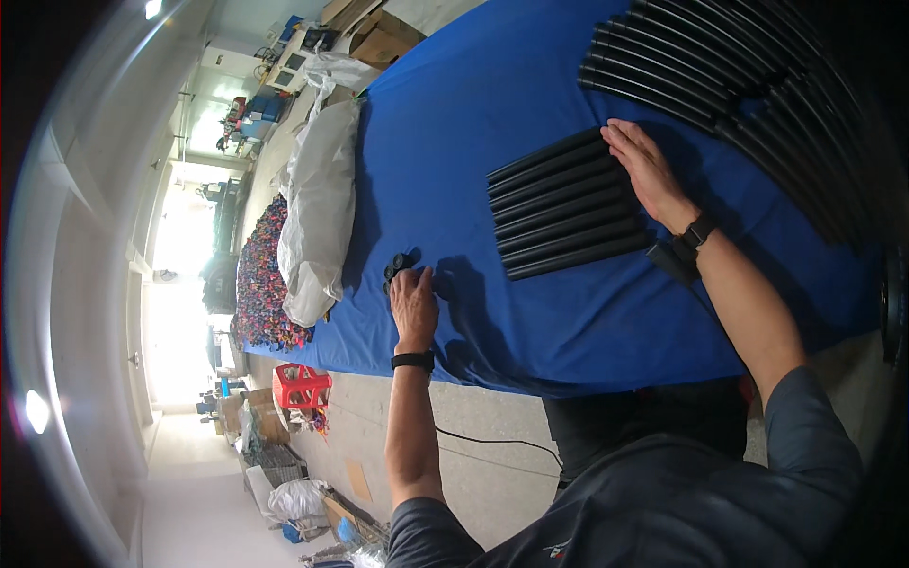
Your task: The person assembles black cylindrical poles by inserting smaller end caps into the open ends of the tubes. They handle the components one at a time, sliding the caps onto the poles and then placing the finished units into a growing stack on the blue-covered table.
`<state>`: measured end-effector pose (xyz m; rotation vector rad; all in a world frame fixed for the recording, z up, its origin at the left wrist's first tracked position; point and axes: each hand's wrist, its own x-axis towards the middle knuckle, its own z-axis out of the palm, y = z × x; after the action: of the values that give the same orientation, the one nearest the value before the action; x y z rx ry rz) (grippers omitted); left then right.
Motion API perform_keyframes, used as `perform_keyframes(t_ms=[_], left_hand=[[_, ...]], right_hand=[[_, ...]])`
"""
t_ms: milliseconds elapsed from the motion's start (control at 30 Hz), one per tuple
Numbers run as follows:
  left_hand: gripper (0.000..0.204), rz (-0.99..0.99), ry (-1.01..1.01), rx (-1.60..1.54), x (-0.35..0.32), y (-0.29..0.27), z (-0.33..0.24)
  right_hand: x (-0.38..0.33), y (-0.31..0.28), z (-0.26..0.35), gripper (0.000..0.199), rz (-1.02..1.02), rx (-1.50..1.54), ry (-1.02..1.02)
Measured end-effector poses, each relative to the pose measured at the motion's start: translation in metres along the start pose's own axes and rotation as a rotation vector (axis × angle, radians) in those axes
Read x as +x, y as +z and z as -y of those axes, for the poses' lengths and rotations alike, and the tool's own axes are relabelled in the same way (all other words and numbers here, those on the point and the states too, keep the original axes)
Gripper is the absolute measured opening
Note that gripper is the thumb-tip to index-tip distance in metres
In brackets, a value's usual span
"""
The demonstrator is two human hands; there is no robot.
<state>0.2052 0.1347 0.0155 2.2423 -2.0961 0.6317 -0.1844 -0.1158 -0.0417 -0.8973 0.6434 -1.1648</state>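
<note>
A row of several black tubes lies side by side on a blue cloth-covered table. My right hand rests along the right ends of these tubes, its fingers stretched out and pressed to nothing but their edge. Further left, my left hand is bent down over a small cluster of black round pieces, with fingertips curled on them. Part of that cluster is hidden by the fingers. Both wrists wear dark bands.
More black tubes are stacked in fanned rows at the far right. A small black block sits beside my right wrist. Along the table's left end lie a white plastic sack and a multicoloured heap. A red stool stands on the floor.
</note>
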Motion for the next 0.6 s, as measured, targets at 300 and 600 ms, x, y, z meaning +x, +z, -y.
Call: perform_keyframes(t_ms=[300, 600], left_hand=[[0.019, -0.076, 0.01, -0.613, 0.016, -0.062, -0.176], [0.05, -0.014, 0.161, -0.326, 0.008, -0.059, -0.233]], right_hand=[[0.004, -0.008, 0.0, 0.051, -0.027, 0.104, -0.026], [-0.086, -0.023, 0.1, 0.028, -0.16, 0.021, -0.259]])
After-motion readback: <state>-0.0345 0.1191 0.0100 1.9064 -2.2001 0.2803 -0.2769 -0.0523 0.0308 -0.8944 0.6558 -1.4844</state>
